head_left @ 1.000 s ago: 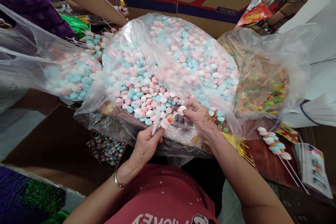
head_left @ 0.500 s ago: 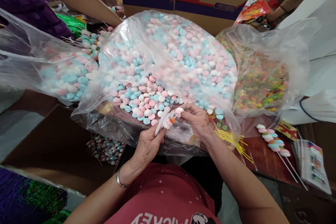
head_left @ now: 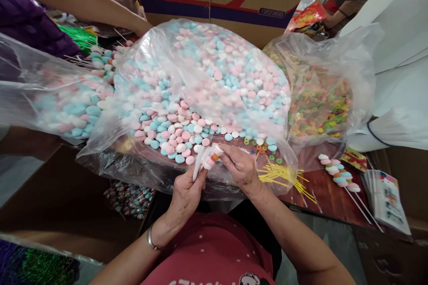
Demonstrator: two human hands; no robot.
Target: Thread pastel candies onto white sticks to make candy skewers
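Note:
Closed around the lower end of a short marshmallow skewer is my left hand. White sticks also stand up from that grip. Pink and white marshmallows with an orange piece among them are threaded on the skewer. My right hand pinches the white marshmallow at the skewer's upper end, and its fingers partly hide it. Just beyond both hands, loose pink, blue and white marshmallows spill from a big clear plastic bag. Small coloured rings lie to the right of my right hand.
Yellow sticks and two finished skewers lie on the right of the table, near printed packets. A bag of coloured rings stands behind. An open cardboard box is lower left. Another person's arm reaches in at upper left.
My right hand has brought its marshmallow down and left onto the upper end of the skewer, closing the gap. My left hand keeps its hold. The whole view has shifted slightly.

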